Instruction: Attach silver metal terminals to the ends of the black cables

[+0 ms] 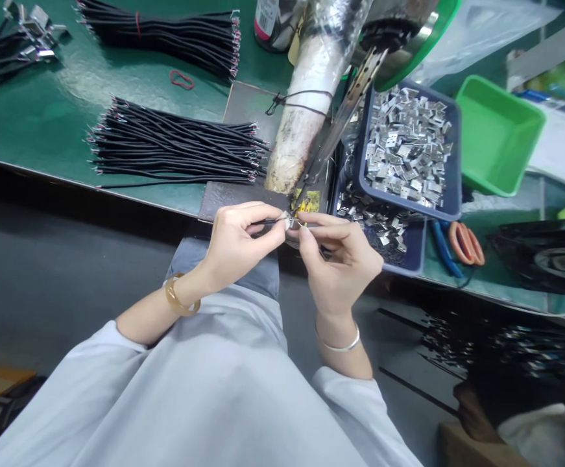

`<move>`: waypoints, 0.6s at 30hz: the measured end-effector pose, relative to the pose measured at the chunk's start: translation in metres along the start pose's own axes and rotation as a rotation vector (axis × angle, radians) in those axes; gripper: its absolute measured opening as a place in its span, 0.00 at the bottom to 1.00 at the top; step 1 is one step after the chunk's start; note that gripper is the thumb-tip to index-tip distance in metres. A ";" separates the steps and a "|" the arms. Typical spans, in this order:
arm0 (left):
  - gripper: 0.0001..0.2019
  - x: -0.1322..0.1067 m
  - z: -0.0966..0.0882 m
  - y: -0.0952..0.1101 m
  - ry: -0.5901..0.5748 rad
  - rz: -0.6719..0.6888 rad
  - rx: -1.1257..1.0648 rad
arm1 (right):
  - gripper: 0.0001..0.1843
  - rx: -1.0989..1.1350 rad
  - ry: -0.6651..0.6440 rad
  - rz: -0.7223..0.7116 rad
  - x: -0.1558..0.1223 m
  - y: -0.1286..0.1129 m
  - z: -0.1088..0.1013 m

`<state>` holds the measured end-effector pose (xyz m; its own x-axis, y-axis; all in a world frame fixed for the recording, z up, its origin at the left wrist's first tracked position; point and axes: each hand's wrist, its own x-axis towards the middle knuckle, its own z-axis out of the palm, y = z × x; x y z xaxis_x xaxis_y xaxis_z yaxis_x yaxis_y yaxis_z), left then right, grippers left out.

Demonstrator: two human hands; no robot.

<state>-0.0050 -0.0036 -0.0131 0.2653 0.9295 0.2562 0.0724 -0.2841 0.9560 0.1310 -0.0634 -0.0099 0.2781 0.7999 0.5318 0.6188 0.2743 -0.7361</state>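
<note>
Both of my hands meet at the bench edge, in front of a yellow-tipped fixture [304,206]. My left hand [246,237] is closed in a pinch on a black cable [264,222], with a small metal bracket [288,222] at its end. Thumb and fingers of my right hand [336,250] pinch close against the bracket's other side. What exactly sits between those right fingertips is too small to make out. A thin metal rod [333,133] slants down to the fixture, beside a thick wrapped white tube [298,123].
Black cables [180,144] lie in a pile on the left, with a banded bundle [165,35] behind. Metal brackets fill a blue bin [452,162] stacked over another bin [416,259]. Rightward are a green tray [496,143] and orange-handled scissors [466,243].
</note>
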 end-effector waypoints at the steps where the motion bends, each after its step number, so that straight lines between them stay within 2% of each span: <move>1: 0.05 0.001 0.001 0.000 0.012 0.003 0.019 | 0.03 0.003 0.010 -0.006 0.001 0.000 0.001; 11: 0.07 0.004 0.002 0.002 0.080 0.188 0.137 | 0.05 0.028 0.022 -0.036 0.010 0.003 0.004; 18: 0.07 0.007 0.002 0.006 0.110 0.177 0.167 | 0.04 -0.020 -0.004 -0.026 0.017 -0.001 0.003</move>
<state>-0.0010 0.0002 -0.0056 0.1823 0.8792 0.4401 0.1941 -0.4710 0.8605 0.1329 -0.0489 -0.0009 0.2588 0.7949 0.5488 0.6405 0.2841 -0.7135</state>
